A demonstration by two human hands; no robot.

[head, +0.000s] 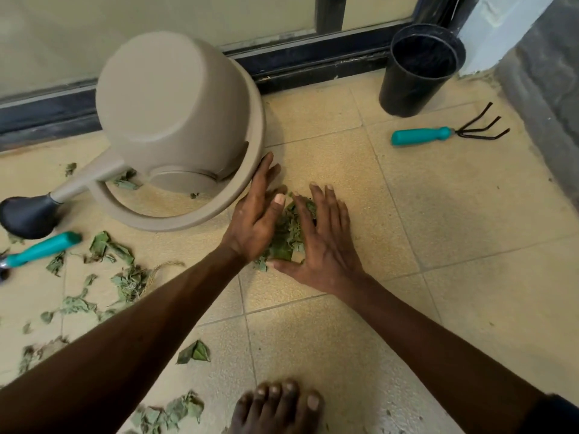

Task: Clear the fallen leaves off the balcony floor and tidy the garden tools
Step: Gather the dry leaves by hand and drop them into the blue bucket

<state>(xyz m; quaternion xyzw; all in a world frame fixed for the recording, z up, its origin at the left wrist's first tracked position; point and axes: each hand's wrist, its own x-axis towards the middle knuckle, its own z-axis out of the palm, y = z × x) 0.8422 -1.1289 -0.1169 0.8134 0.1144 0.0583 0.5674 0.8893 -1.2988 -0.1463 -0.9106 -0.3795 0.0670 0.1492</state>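
Leaf pile [286,236] on tile floor [407,214], hemmed between both palms. Left hand [255,220], right hand [324,242]: fingers straight, nothing clenched, pressing pile from either side.

Risk: crumpled bits likely spill through gaps under palms on lift; scoop from beneath safer.

Left fingertips just beside rim of tipped watering can [175,114]; nudge could roll it onto loose leaves [125,277] at left.

Hand cultivator [438,135], black pot [419,67] well apart, right. Teal-handled tool [42,248] at left edge, head cut off. Bare foot [279,405] near strays; could scatter them.

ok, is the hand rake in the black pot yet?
No, the hand rake lies flat on the tiles beside the black pot.
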